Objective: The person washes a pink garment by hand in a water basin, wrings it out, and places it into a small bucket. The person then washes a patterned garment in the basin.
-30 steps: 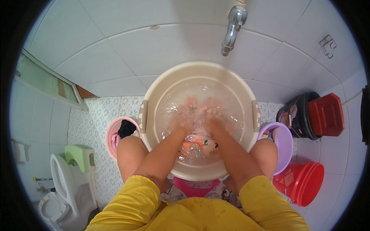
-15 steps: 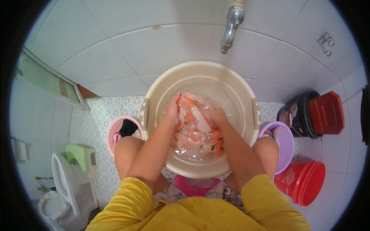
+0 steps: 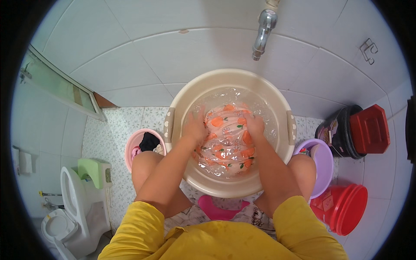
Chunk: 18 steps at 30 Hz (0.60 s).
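Observation:
A pink cloth (image 3: 226,134) printed with orange fruit and green leaves lies spread and wrinkled under the water of a large beige basin (image 3: 225,190). At its left side is my left hand (image 3: 195,129), partly in the water with its fingers stretched and apart. My right hand (image 3: 255,124) is at the upper right edge of the cloth, its fingers closed on the fabric. Rippling water blurs the fingertips of both hands. Whether the cloth is a garment I cannot tell.
A chrome tap (image 3: 263,34) juts from the tiled wall above the basin. Left stand a pink tub (image 3: 129,151) of clothes and a toilet (image 3: 76,195). Right are a purple tub (image 3: 326,169), a black bucket (image 3: 336,143), a red container (image 3: 372,130) and a red bucket (image 3: 346,208).
The cloth was bunched and lifted between my hands; now it is spread lower in the water. My left hand has loosened from it, and more ripples show.

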Motion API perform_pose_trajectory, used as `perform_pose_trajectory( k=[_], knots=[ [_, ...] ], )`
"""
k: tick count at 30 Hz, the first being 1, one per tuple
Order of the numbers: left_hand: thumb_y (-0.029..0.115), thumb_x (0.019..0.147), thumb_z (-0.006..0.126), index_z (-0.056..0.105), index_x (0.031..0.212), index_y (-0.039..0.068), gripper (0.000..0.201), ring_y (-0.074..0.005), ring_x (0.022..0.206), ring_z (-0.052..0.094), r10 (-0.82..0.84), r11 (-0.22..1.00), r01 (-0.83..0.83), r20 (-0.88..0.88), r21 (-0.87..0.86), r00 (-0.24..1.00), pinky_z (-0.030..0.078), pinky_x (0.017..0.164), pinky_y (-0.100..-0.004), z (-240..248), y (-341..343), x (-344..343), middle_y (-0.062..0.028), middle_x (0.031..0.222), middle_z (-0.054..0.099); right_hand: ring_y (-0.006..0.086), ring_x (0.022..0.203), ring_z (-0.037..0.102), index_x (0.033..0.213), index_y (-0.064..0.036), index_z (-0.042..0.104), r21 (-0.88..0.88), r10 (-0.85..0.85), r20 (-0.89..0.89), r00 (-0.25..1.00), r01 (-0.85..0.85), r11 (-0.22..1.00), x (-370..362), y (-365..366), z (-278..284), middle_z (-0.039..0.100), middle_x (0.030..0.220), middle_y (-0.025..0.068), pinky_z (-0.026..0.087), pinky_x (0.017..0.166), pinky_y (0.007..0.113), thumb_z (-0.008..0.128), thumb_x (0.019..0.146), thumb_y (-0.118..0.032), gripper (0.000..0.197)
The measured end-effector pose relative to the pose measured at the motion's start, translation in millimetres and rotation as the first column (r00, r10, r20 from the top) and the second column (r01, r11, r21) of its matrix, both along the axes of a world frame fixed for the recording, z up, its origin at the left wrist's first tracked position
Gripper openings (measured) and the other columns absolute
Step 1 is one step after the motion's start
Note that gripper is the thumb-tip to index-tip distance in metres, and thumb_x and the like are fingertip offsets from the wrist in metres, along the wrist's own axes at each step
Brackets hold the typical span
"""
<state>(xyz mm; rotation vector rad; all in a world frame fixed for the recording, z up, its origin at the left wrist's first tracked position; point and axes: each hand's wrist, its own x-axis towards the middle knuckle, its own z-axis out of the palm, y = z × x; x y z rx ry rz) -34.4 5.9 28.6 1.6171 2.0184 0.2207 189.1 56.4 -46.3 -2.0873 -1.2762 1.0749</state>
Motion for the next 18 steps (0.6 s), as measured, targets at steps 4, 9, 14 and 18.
perform_pose_trajectory(
  k=[4,9,14,18],
  knots=[
    [0.025,0.078,0.063,0.018,0.144,0.027,0.080,-0.0429,0.134,0.019,-0.315,0.948,0.311,-0.345,-0.069,0.884,0.027,0.103,-0.0573,-6,-17,20,-0.0142,0.151,0.007,0.0408,0.101,0.055,0.130,-0.0011,0.041,0.076,-0.185,0.104,0.977,0.177,0.981,-25,-19,32,0.056,0.113,0.0259,0.041,0.092,0.044,0.061,0.078,-0.040,0.068],
    [0.039,0.085,0.053,0.032,0.140,0.026,0.061,-0.0438,0.136,0.008,-0.575,0.804,0.567,-0.473,-0.178,0.667,0.009,0.101,-0.0689,-36,-21,32,-0.0085,0.153,0.002,0.0395,0.122,0.036,0.140,-0.0182,0.030,0.236,0.293,0.657,0.695,-0.559,0.795,-28,-24,13,0.027,0.143,0.0190,0.027,0.102,0.050,0.057,0.081,-0.039,0.068],
    [0.038,0.088,0.046,0.046,0.132,0.024,0.046,-0.0338,0.138,0.015,-0.711,0.689,0.551,-0.295,-0.470,0.638,0.005,0.099,-0.0716,-57,-16,31,-0.0092,0.151,0.015,0.0367,0.127,0.033,0.140,-0.0246,0.031,0.007,0.519,0.549,0.655,-0.624,0.781,-43,-46,19,0.024,0.146,0.0129,0.027,0.103,0.051,0.055,0.081,-0.043,0.066],
    [0.030,0.080,0.059,0.048,0.129,0.016,0.052,-0.0302,0.131,0.031,-0.601,0.799,0.584,-0.160,-0.141,0.783,0.025,0.104,-0.0505,-57,1,31,-0.0107,0.143,0.030,0.0380,0.126,0.035,0.137,-0.0230,0.033,-0.030,0.508,0.445,0.738,-0.554,0.832,-11,-37,-6,0.033,0.141,0.0164,0.031,0.103,0.046,0.057,0.081,-0.041,0.064]
  ],
)
